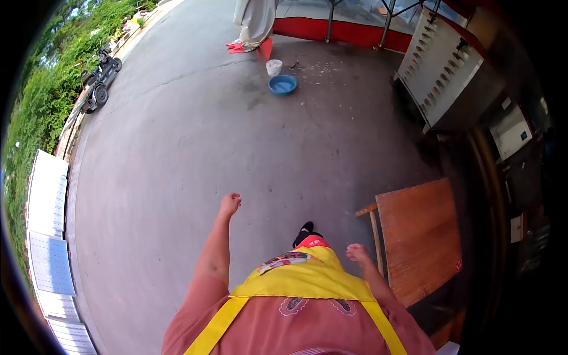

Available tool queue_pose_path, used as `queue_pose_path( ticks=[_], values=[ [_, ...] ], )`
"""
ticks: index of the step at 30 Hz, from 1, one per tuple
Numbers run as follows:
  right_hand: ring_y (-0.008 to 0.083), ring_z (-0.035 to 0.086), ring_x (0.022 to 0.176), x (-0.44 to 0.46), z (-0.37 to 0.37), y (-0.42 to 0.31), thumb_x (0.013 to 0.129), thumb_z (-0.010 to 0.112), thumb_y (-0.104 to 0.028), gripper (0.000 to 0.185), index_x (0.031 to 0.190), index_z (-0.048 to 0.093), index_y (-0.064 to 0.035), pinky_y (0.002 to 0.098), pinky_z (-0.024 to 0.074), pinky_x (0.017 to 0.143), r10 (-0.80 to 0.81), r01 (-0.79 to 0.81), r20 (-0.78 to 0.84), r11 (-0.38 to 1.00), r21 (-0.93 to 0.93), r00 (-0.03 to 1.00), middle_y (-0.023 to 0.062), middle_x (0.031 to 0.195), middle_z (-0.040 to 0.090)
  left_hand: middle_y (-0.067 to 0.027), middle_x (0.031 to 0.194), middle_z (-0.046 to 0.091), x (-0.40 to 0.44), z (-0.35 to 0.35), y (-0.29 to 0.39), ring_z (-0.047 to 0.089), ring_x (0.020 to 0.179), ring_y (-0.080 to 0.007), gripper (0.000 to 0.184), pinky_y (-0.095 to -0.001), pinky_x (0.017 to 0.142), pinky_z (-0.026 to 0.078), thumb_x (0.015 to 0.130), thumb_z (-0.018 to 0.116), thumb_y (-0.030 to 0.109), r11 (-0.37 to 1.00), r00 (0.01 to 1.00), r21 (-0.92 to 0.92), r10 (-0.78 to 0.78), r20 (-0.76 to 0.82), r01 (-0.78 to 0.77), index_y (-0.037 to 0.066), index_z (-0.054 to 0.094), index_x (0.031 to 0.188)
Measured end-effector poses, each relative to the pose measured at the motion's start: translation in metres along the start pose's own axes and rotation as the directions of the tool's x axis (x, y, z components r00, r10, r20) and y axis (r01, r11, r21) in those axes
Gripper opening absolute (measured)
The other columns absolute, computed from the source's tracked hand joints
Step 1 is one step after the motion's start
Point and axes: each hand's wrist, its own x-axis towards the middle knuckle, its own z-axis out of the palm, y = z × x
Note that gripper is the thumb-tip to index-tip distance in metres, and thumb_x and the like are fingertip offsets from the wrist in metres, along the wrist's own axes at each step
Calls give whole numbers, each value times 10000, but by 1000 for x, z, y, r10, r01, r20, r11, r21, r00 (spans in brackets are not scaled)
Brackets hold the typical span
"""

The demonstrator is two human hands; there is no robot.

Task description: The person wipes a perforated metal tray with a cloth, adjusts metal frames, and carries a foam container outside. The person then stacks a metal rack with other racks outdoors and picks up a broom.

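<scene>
My left hand (pixel 231 203) hangs out in front over the grey concrete floor (pixel 177 160), its fingers loosely curled in, and I see nothing in it. At my right side my right hand (pixel 357 253) is also curled, with no object showing; its fingers are small and slightly blurred. It is nearest to a brown wooden table (pixel 420 236), apart from its left edge. A yellow apron (pixel 307 275) covers my front, and one dark shoe (pixel 306 227) shows below it.
Ahead on the floor stand a blue basin (pixel 282 85) and a white bucket (pixel 274 67). A metal cabinet (pixel 441 65) with rows of knobs is at the right. A three-wheeled vehicle (pixel 102 80) stands at the left edge, near white panels (pixel 48 195). A red-based tent wall (pixel 355 34) is behind.
</scene>
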Motion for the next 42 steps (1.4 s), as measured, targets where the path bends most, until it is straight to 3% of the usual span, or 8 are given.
queue_pose_path(
  ticks=[6, 9, 18, 23, 27, 33, 34, 42],
  values=[
    [148, 517, 544, 137, -74, -62, 756, 554, -211, 144, 813, 556, -79, 303, 419, 482, 359, -399, -181, 866, -302, 916, 27, 677, 554, -77, 740, 596, 159, 34, 190, 563, 674, -143, 277, -267, 567, 438, 754, 542, 149, 925, 922, -28, 380, 75, -379, 11, 537, 994],
    [148, 532, 600, 250, -91, -137, 762, 559, -207, 138, 852, 548, -104, 317, 437, 516, 497, -498, 85, 867, -9, 864, 18, 740, 565, -95, 691, 616, 230, 48, 106, 598, 653, -172, 277, -278, 613, 452, 726, 582, 191, 998, 981, 58, 18, 194, -30, 33, 563, 953],
    [102, 546, 729, 359, -65, -521, 764, 563, -229, 223, 940, 557, -91, 265, 411, 608, -283, 286, -49, 955, 83, 958, 16, 829, 587, -130, 577, 549, 308, -42, 36, 544, 445, -217, 122, -335, 361, 413, 768, 450, 55, 544, 538, 193, -839, 88, 817, -5, 534, 832],
    [125, 555, 610, 449, -83, -426, 759, 575, -260, 201, 854, 571, -83, 276, 406, 464, 20, -37, -325, 998, -46, 945, 26, 697, 585, -171, 556, 537, 589, 13, 168, 525, 402, -222, 191, -325, 321, 401, 754, 373, -34, 785, 784, 29, -620, 35, 619, -33, 534, 858],
    [172, 532, 566, 410, -101, -417, 757, 557, -290, 208, 763, 569, -82, 310, 419, 484, 407, -400, -275, 913, 84, 871, 42, 633, 551, -133, 578, 560, 743, 80, 371, 523, 422, -184, 297, -290, 374, 419, 727, 393, -29, 999, 975, 30, -31, 220, 25, -6, 506, 1002],
    [225, 527, 577, 498, -128, -461, 744, 539, -332, 281, 663, 586, -67, 371, 450, 555, 391, -376, -529, 916, 142, 753, 94, 658, 565, -89, 535, 512, 860, 266, 644, 466, 379, -147, 285, -255, 339, 390, 725, 362, -49, 886, 638, -312, 464, 615, -343, -8, 490, 975],
    [264, 545, 629, 531, -131, -468, 737, 529, -349, 309, 682, 607, -56, 373, 448, 603, 132, -296, -578, 934, -199, 805, 129, 700, 586, -87, 532, 506, 858, 278, 659, 463, 382, -147, 288, -257, 339, 391, 723, 355, -46, 796, 521, -303, 581, 626, -524, -7, 489, 975],
    [306, 547, 775, 637, -182, -671, 733, 508, -338, 277, 792, 597, -83, 395, 436, 681, -306, 201, -544, 948, -246, 781, 141, 811, 579, -172, 572, 542, 968, 302, 572, 543, 434, -250, 290, -381, 384, 481, 678, 383, -102, 895, 639, 389, -170, 750, -219, -23, 493, 935]
  ],
)
